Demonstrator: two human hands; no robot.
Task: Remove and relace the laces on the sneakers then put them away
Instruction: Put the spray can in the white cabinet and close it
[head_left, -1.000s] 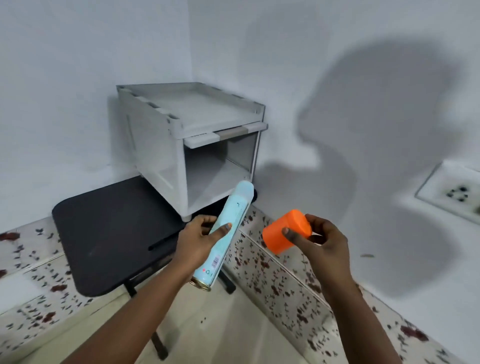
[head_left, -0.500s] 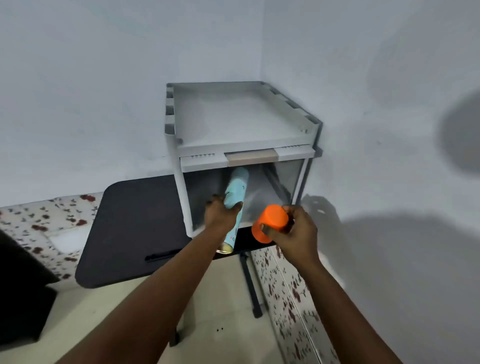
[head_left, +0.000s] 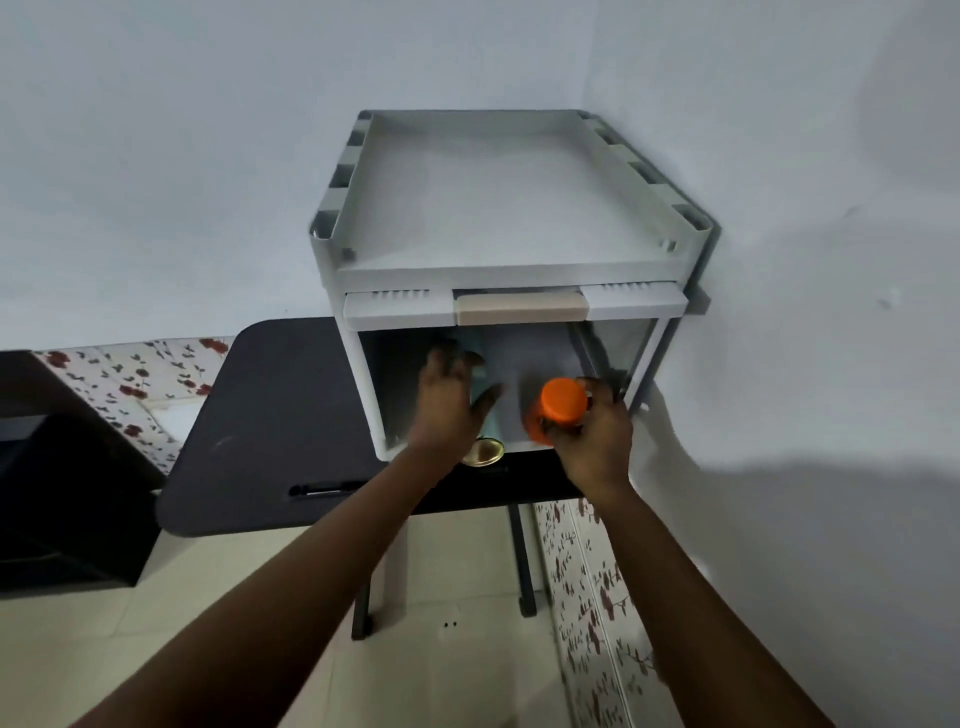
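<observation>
- Gripping is uneven between the two hands: the right hand (head_left: 592, 431) has its fingers curled round an orange cap (head_left: 558, 408), while the left hand (head_left: 449, 400) lies with fingers spread over a pale blue spray can (head_left: 480, 387), and motion blur hides whether it clasps the can or only rests on it.
- Both hands sit at the mouth of the white storage box (head_left: 358, 312), which stands on a dark folding table (head_left: 270, 415) in the corner.
- Sneakers and laces, the task's own things, appear nowhere in view.
- Risk one: the can's gold base (head_left: 483, 451) pokes out past the box's front lip, so a loose left hand could let it roll out and drop off the table.
- Risk two: the cap is off the can; pressing it on one-handed inside the cramped compartment could knock the can sideways.
- Risk three: the box sits near the table's edge, and a hard shove could shift it.
</observation>
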